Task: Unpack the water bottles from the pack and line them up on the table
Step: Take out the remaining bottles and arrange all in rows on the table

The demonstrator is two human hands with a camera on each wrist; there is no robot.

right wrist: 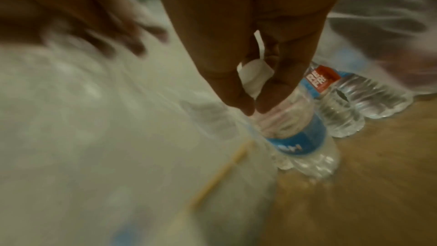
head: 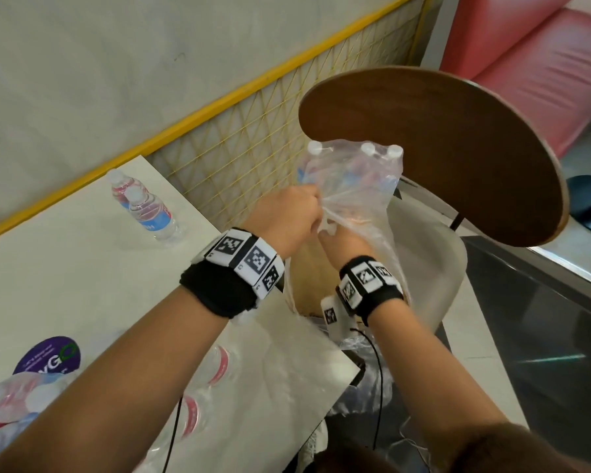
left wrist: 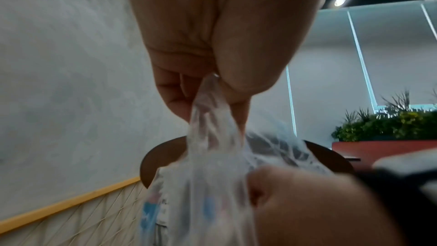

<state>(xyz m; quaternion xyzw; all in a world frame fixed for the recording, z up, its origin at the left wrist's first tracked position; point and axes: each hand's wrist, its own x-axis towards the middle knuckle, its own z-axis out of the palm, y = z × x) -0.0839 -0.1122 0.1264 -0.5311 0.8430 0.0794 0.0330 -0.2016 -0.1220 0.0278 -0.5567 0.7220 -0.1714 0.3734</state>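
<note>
The white table [head: 65,268] fills the lower left of the head view, and a yellow-framed wire grid [head: 253,131] runs along its far edge. To the right of the table, in the centre and upper right of the frame, stands a chair with a round brown wooden backrest [head: 440,148] and a pale seat [head: 437,268].

On this seat is the pack [head: 359,186], a wrap of clear plastic film that is torn open. White caps of some bottles push up against the film at its top, in front of the backrest. In the right wrist view several bottles with blue and red labels stand inside the film on a wooden surface.

The left hand [head: 287,213], in the centre of the head view, is closed tightly on a bunch of the film; the left wrist view shows the film [left wrist: 212,119] squeezed between thumb and fingers. The right hand [head: 342,240], just beside it and lower, reaches into the opening. In the right wrist view its fingertips [right wrist: 238,98] are curled around the white cap of one water bottle [right wrist: 305,137], which stands upright.

Two unpacked bottles [head: 144,203] stand close together in the upper left part of the table, near the grid. At the lower left edge of the frame lies more plastic with bottles [head: 11,411], blurred, beside a purple round sticker [head: 53,356].
</note>
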